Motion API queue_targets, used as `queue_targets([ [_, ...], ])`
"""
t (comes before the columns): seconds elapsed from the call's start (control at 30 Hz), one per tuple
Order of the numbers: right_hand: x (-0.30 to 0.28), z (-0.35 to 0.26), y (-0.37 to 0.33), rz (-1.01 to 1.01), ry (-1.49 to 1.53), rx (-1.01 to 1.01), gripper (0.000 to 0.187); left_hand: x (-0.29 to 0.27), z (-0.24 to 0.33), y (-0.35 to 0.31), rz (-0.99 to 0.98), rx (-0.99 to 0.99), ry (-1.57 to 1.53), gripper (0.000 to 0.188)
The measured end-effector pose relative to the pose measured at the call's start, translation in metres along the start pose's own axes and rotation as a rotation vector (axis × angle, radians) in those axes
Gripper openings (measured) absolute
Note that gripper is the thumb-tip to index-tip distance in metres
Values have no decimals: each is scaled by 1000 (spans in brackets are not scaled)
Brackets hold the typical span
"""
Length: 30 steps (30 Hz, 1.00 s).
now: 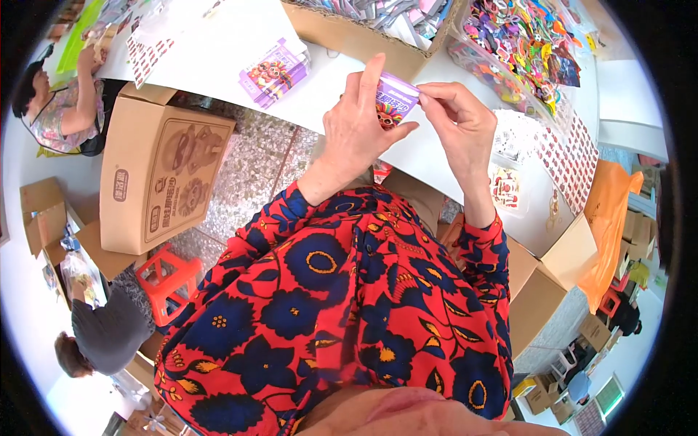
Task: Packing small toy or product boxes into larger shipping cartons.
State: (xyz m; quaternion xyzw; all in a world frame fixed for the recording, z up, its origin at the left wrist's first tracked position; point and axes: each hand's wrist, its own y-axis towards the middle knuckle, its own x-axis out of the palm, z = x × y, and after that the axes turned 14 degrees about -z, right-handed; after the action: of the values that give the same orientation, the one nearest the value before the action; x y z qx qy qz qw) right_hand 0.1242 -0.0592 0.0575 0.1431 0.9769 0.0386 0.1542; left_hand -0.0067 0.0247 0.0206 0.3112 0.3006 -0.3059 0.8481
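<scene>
Over the white table I hold a small purple printed box [392,104] with a colourful cartoon face on its front. My left hand [354,116] is wrapped round it from the left, thumb across the lower front and index finger pointing up past the top. The thumb and fingertips of my right hand [459,120] pinch together at the box's upper right edge; whether a flap or something small is between them is too small to tell. Left of my hands, several matching purple boxes [273,75] lie stacked flat on the table.
At the far side stands an open carton [349,33] full of small packets. Right of it, a clear bin [502,69] brims with colourful small pieces. Sticker sheets [571,156] and an orange bag [611,225] lie right. A large carton [163,174] and red stool [169,282] stand left, near other people.
</scene>
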Motion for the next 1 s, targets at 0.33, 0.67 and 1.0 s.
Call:
queue_targets([
  [0.33, 17, 14, -5, 28, 117, -94, 19, 8, -11, -1, -52, -48, 11, 108],
  [0.67, 14, 58, -37, -75, 367, 137, 28, 9, -3, -36, -203, -169, -431, 66],
  [1.0, 12, 59, -66, -174, 498, 124, 36, 19, -3, -63, -263, -242, -741, 44],
])
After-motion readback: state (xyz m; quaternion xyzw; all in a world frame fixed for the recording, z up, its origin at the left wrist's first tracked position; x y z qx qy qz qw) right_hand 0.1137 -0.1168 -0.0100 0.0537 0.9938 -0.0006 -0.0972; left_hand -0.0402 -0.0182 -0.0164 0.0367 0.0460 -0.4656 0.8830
